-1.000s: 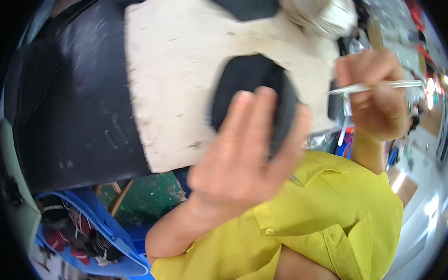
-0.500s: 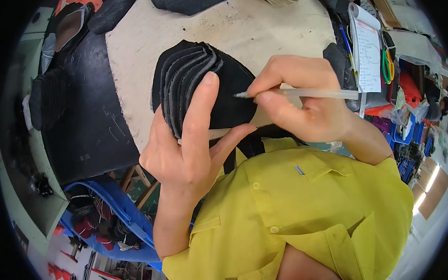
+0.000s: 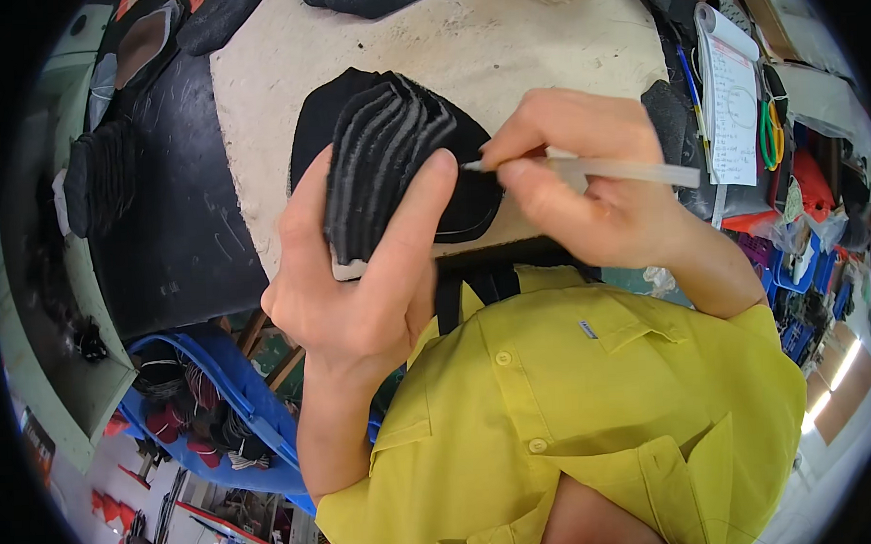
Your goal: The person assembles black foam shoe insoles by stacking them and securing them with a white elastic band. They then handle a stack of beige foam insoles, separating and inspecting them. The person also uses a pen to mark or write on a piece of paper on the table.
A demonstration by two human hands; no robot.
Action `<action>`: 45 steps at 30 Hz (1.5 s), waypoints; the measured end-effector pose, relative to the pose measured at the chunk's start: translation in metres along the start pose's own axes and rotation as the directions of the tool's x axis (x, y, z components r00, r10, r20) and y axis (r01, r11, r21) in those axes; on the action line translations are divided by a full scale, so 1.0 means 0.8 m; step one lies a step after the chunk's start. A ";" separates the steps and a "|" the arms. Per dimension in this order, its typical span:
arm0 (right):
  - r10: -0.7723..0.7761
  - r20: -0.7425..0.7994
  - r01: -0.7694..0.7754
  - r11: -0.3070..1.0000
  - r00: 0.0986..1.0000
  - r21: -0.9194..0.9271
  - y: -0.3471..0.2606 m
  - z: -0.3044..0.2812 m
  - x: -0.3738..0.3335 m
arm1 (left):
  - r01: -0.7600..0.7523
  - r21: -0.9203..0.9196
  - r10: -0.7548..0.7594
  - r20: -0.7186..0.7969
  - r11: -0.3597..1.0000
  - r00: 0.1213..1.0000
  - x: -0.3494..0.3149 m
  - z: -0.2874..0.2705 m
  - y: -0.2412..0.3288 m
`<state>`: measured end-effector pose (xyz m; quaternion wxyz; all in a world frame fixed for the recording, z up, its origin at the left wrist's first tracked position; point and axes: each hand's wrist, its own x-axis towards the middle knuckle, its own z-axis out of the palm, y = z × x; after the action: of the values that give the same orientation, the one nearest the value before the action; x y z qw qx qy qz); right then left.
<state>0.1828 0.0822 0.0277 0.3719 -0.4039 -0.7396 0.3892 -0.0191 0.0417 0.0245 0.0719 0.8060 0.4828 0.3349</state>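
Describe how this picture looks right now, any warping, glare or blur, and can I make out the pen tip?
Head view, edges: strong fisheye bending and blacked-out corners; head view, lower right: a bright strip looks washed out; head view, centre: the right hand and pen look fairly sharp, its pale tip showing against the dark fabric pieces.

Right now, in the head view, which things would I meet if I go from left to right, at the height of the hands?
Dark layered stack, left hand, right hand, white notepad with writing, green and yellow handles, red item.
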 end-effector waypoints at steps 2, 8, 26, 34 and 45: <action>0.092 0.213 -0.121 0.984 0.973 0.130 0.002 -0.023 0.000 | 0.033 0.059 -0.035 0.038 0.998 0.999 -0.002 -0.003 0.008; 0.175 0.045 -0.180 0.923 0.983 0.339 0.001 -0.025 -0.010 | 0.015 0.096 -0.009 -0.060 0.995 0.998 -0.008 0.007 0.007; 0.048 0.015 -0.050 0.984 0.999 0.172 0.015 0.010 -0.021 | -0.071 0.234 0.084 -0.048 0.970 0.995 -0.009 0.011 0.006; 0.112 0.090 -0.131 0.962 0.990 0.238 0.027 -0.014 -0.032 | -0.101 0.373 0.098 0.026 0.922 0.995 -0.011 0.015 0.016; 0.038 -0.130 0.000 0.960 0.991 0.279 0.026 -0.004 -0.033 | -0.044 0.353 0.036 0.029 0.935 0.999 -0.009 0.013 0.021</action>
<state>0.2022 0.0674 0.0049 0.4702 -0.3799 -0.6471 0.4647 -0.0030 0.0291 0.0208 -0.0756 0.8189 0.5180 0.2352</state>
